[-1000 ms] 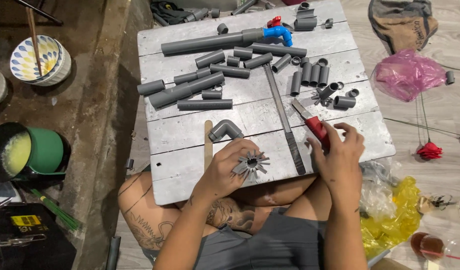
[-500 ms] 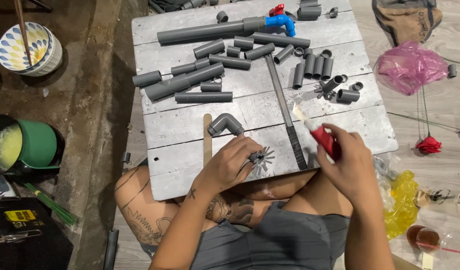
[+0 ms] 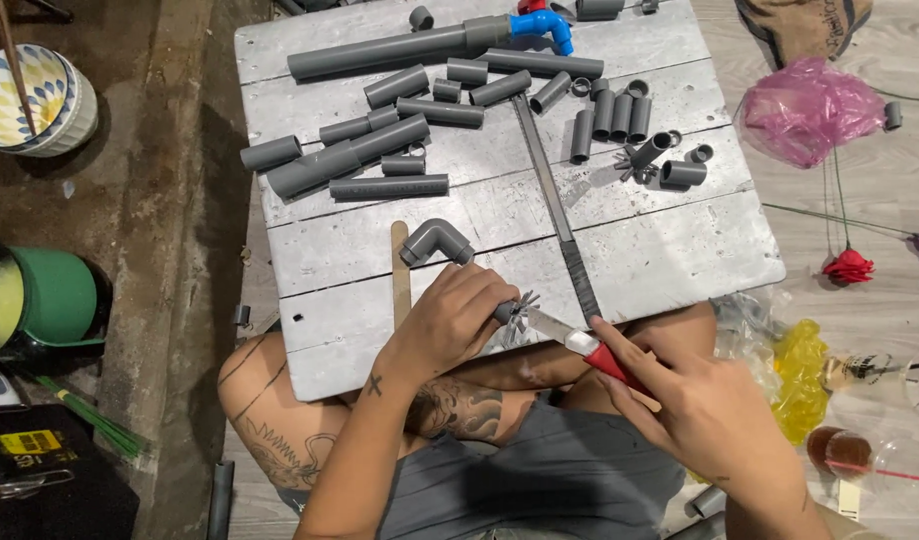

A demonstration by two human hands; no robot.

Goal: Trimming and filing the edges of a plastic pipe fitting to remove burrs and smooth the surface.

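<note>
My left hand point(image 3: 448, 322) grips a short grey pipe piece point(image 3: 517, 312) whose end is cut into splayed strips, at the near edge of the grey wooden board point(image 3: 670, 250). My right hand point(image 3: 708, 412) holds a red-handled utility knife point(image 3: 592, 350), and its blade tip touches the splayed end of that piece. A grey elbow fitting point(image 3: 435, 241) and a flat wooden stick point(image 3: 401, 272) lie just beyond my left hand.
Several grey pipe lengths point(image 3: 360, 158) and short sleeves point(image 3: 610, 115) cover the far half of the board, with a long metal file point(image 3: 555, 205) and a blue tap point(image 3: 543, 25). A green pot point(image 3: 40, 300) and patterned bowl point(image 3: 30, 95) stand left; pink bag point(image 3: 805, 108) and red flower point(image 3: 846, 266) right.
My right hand lifted the knife off the board, swung it down and left, and brought the blade to the splayed pipe piece. My left hand closed tighter round the piece.
</note>
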